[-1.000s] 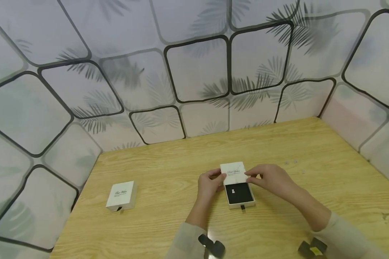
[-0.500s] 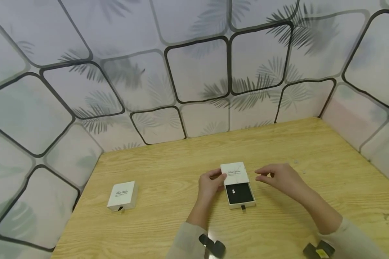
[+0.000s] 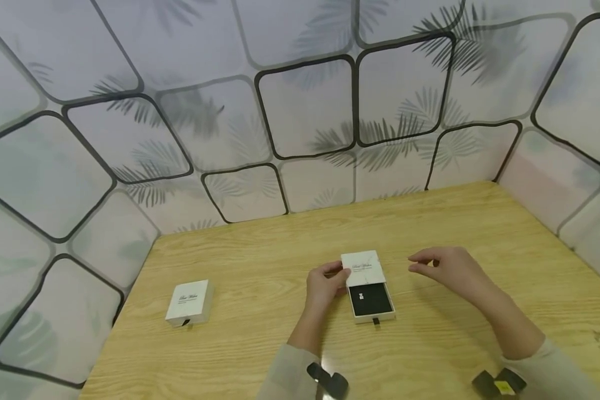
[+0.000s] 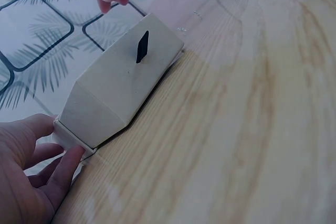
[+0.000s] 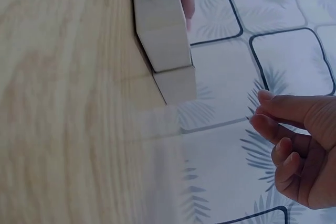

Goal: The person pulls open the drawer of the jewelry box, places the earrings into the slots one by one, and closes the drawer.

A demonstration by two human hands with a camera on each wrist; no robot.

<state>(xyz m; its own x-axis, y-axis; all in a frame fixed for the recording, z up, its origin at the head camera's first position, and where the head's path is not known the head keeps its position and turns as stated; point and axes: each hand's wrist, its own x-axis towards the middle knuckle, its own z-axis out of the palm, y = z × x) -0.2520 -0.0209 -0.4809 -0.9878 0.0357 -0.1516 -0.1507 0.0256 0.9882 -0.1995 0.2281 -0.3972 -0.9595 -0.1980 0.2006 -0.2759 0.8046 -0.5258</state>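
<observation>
A white sliding drawer box (image 3: 364, 268) with printed script stands on the table, its drawer (image 3: 374, 318) pulled partway out toward me. A small silvery piece, perhaps an earring, (image 3: 361, 296) sits toward the left on the black lining (image 3: 375, 303). My left hand (image 3: 323, 286) grips the box's outer sleeve by its left side. To the right of the box, apart from it, my right hand (image 3: 450, 269) hovers with thumb and forefinger close together. Nothing shows between those fingertips in the right wrist view, where the hand (image 5: 302, 145) has its other fingers loosely curled.
Another white box (image 3: 189, 301), closed and with a black tab, stands on the wooden table (image 3: 260, 266) at the left. Small clear bits (image 4: 181, 29) lie beyond the open box in the left wrist view. Patterned cloth (image 3: 310, 111) surrounds the table's back and sides.
My right hand has let go of the box's right side and moved away to the right, now covering the small bits in the head view. The left hand keeps its grip.
</observation>
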